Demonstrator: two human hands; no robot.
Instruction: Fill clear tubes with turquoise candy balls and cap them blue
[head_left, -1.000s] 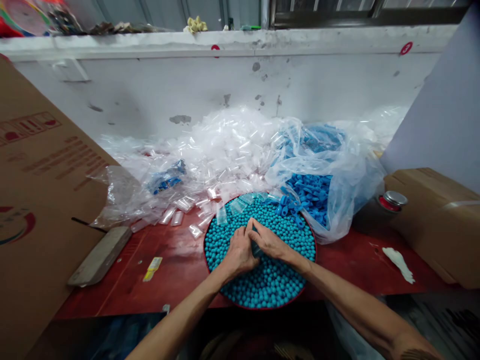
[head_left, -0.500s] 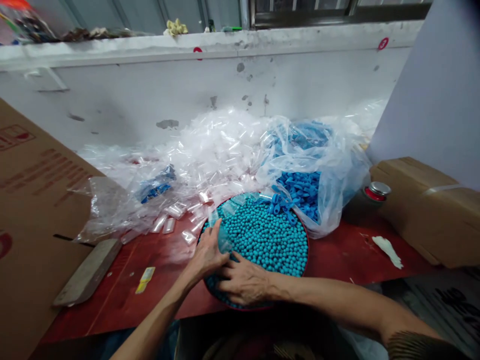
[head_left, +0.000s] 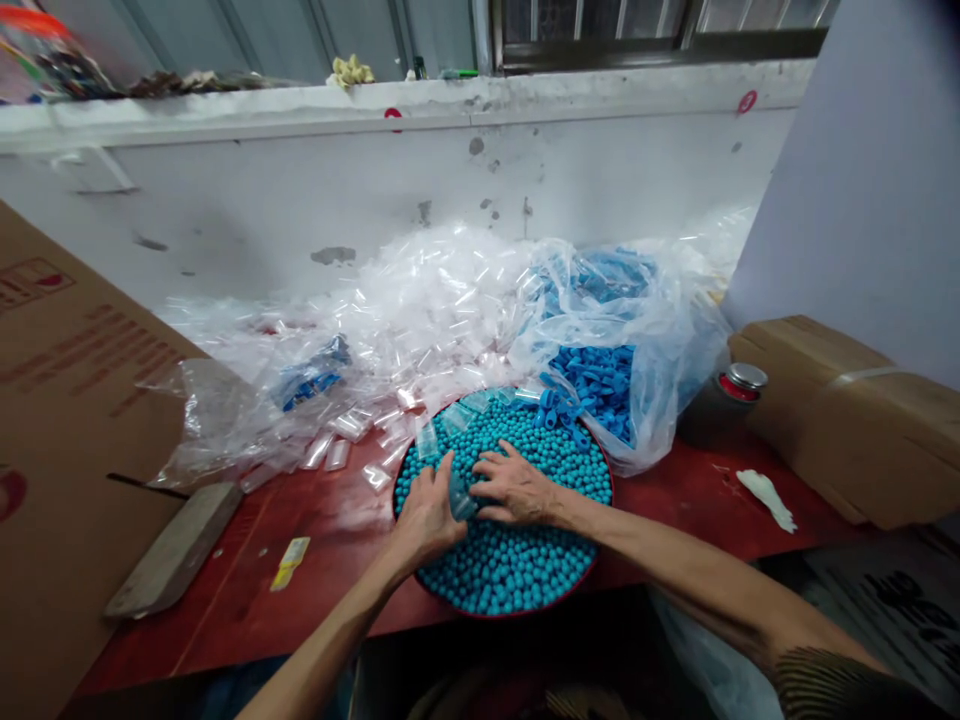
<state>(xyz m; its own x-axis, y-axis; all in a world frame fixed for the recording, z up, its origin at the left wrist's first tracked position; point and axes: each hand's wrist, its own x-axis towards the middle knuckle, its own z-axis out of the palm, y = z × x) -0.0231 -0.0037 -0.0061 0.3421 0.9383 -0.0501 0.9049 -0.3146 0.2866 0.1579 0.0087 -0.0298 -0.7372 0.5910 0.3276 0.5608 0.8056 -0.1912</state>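
A round red-rimmed tray full of teal beads sits at the table's front edge. My left hand is closed around a small clear plastic tube, low over the beads at the tray's left side. Just right of it, my right hand rests on the beads with its fingers spread toward the tube. Whether any beads lie under its palm is hidden. Some clear pieces and blue plastic caps lie along the tray's far rim.
Behind the tray are a heap of clear plastic pieces and a bag of blue parts. Cardboard boxes stand left and right, with a silver-lidded jar beside the right one. A grey block lies at left.
My right hand has moved away from me, from the tray's near side to its middle, and its fingers have spread. My left hand stays on the tube, slightly shifted.
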